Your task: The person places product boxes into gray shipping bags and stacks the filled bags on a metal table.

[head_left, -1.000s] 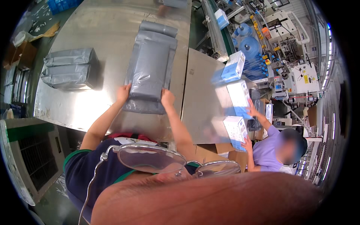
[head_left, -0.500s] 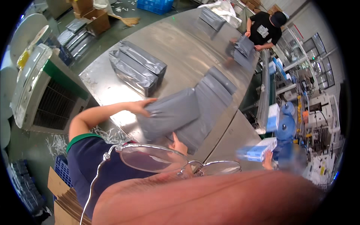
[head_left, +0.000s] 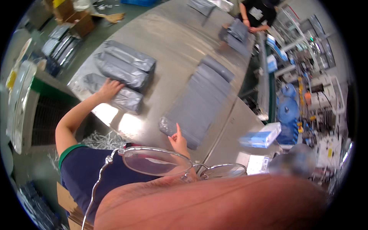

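My left hand (head_left: 110, 89) lies with its fingers spread on top of a grey plastic-wrapped package (head_left: 128, 100) at the left edge of the metal table (head_left: 163, 53). Two more wrapped bundles (head_left: 126, 63) sit side by side just beyond it. A flat layer of grey plastic bags (head_left: 199, 97) stretches across the middle of the table, with a thicker fold at its far end. At its near edge is my right hand (head_left: 179, 142), index finger stretched out and the others bent, holding nothing I can see. Next to that hand, a crumpled shiny end shows on the bags.
Across the table a co-worker (head_left: 256, 15) in black handles grey packages (head_left: 237, 32). Blue-and-white boxes (head_left: 260, 138) lie at the right, near machinery. A white-and-green appliance (head_left: 25, 111) stands close on the left. Cardboard boxes (head_left: 81, 25) and a broom (head_left: 114, 17) are on the floor.
My left hand has carried the grey package from above the flat bags leftward, beside the other bundles. My right hand no longer supports it. A hand at the blue-and-white box has gone from view.
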Available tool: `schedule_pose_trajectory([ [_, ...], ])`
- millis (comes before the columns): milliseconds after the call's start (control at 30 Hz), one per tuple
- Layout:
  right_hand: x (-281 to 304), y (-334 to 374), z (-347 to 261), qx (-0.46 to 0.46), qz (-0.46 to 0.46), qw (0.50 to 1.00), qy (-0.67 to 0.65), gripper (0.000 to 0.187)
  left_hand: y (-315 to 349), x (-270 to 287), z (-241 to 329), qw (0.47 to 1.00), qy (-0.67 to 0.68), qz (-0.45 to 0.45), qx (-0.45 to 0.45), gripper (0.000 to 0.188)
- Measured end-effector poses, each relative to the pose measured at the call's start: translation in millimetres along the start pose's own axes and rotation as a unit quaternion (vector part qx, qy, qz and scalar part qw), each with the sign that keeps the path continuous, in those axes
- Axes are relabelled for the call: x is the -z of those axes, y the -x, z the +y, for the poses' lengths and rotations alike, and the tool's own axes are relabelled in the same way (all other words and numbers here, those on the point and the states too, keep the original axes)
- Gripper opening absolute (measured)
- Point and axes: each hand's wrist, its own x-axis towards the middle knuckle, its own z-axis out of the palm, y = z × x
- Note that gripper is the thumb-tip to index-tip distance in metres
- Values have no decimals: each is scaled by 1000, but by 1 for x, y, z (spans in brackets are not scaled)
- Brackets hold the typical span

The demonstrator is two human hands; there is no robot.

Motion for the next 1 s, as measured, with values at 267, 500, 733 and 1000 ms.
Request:
schedule_pose_trajectory([
  [267, 110, 52, 91, -77, 308, 948, -24, 60, -30, -113, -97, 993, -26, 105, 41, 66],
  [500, 315, 51, 196, -245, 547, 750, 278, 81, -49, -108, -84, 948, -124, 251, 153, 66],
  [733, 398, -13, 216, -605, 401, 685, 64, 108, -40, -26, 107, 934, 121, 327, 77, 58],
  [1000, 374, 24, 230, -235, 432, 824, -282, 104, -80, -44, 228, 771, 589, 235, 61, 20],
])
